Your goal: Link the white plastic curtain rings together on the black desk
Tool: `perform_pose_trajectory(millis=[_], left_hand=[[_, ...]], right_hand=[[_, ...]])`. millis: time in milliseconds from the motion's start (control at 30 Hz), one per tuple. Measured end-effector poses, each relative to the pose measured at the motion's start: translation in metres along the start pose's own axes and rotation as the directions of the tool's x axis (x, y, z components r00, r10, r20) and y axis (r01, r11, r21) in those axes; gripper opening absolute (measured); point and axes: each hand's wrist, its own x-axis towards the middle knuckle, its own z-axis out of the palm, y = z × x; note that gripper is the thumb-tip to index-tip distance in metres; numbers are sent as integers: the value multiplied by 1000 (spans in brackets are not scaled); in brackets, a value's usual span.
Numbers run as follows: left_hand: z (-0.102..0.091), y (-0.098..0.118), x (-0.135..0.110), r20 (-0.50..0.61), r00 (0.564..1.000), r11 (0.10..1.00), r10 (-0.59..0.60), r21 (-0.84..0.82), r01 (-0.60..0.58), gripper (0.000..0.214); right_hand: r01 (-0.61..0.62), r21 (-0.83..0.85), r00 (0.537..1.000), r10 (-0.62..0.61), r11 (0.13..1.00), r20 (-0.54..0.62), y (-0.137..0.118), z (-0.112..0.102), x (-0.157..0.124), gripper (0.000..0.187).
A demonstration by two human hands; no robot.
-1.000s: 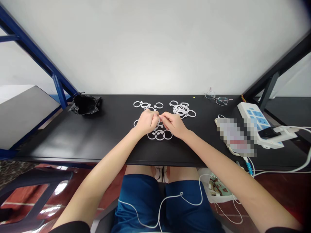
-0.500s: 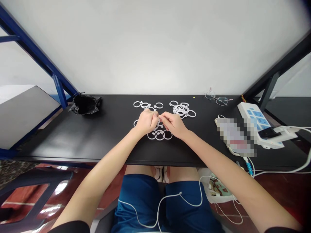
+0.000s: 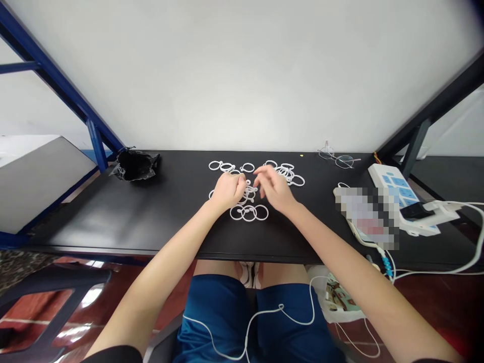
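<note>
White plastic rings with small knobs lie on the black table in front of me. My left hand (image 3: 230, 190) is closed over them, thumb pressed against the curled fingers; whatever it grips is hidden. Beside its thumb is a cluster of white rings (image 3: 247, 195), partly covered by the hand. My right hand (image 3: 275, 187) hovers just to the right, fingers apart and nothing visible in them. Three overlapping rings (image 3: 249, 214) lie nearer to me. Behind the right hand sits a heap of rings (image 3: 286, 172), and a row of rings (image 3: 227, 167) lies beyond the left hand.
A crumpled black plastic bag (image 3: 135, 165) stands open at the far left of the table (image 3: 174, 201). Eyeglasses (image 3: 344, 161) lie at the back right. Further right are a blurred-out phone (image 3: 365, 214) and a white power strip (image 3: 401, 189) with a plugged-in charger and cables.
My right hand has parted from my left, moving slightly up and right, and its pinched fingers have opened. My left hand stays closed in nearly the same place. The view has shifted a little.
</note>
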Motion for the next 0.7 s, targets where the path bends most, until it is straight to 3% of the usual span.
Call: perform_pose_trajectory(millis=[100, 200, 333, 533, 700], left_hand=[[-3, -4, 2, 18, 996, 996, -91, 9, 91, 35], [-3, -8, 2, 23, 990, 989, -141, 51, 139, 35], [2, -11, 2, 95, 969, 969, -228, 125, 215, 35], [6, -14, 0, 185, 954, 970, -235, 111, 217, 31], [6, -11, -1, 162, 969, 980, -185, 109, 169, 43]], right_hand=[[-24, 37, 951, 34, 999, -307, 11, -18, 10, 14], [-65, -59, 906, 34, 996, -422, 23, -31, 15, 16], [-75, -303, 936, -38, 950, -349, 30, -32, 13, 22], [-61, -323, 962, -31, 944, -271, 31, -23, 10, 24], [-64, -328, 964, -27, 943, -265, 29, -23, 10, 25]])
